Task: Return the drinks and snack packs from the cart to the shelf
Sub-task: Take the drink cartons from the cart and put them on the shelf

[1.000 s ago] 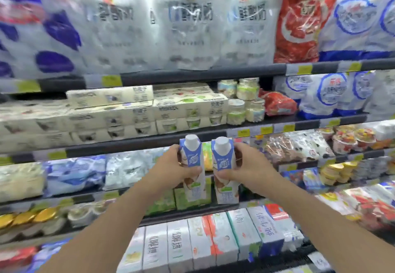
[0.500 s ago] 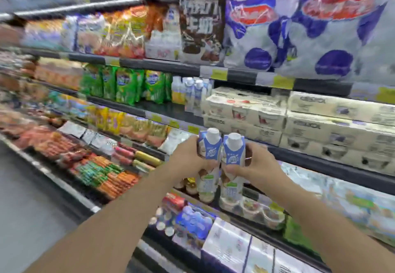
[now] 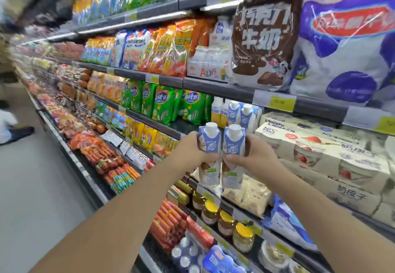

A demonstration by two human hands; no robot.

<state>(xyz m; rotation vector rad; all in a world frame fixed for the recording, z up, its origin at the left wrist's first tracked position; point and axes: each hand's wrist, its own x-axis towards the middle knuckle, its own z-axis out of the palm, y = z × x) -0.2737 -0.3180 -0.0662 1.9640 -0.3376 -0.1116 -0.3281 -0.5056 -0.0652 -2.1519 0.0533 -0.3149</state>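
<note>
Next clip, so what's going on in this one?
A person stands at a chilled supermarket shelf holding two blue-and-white drink cartons upright, side by side. The left hand grips the left carton and the right hand grips the right carton. Matching cartons on the shelf stand just behind, beside the green snack packs. Neither carton has been set down yet.

cartons (image 3: 209,144): blue-white, white caps | snack bags (image 3: 164,103): green | jar lids (image 3: 243,229): gold
</note>
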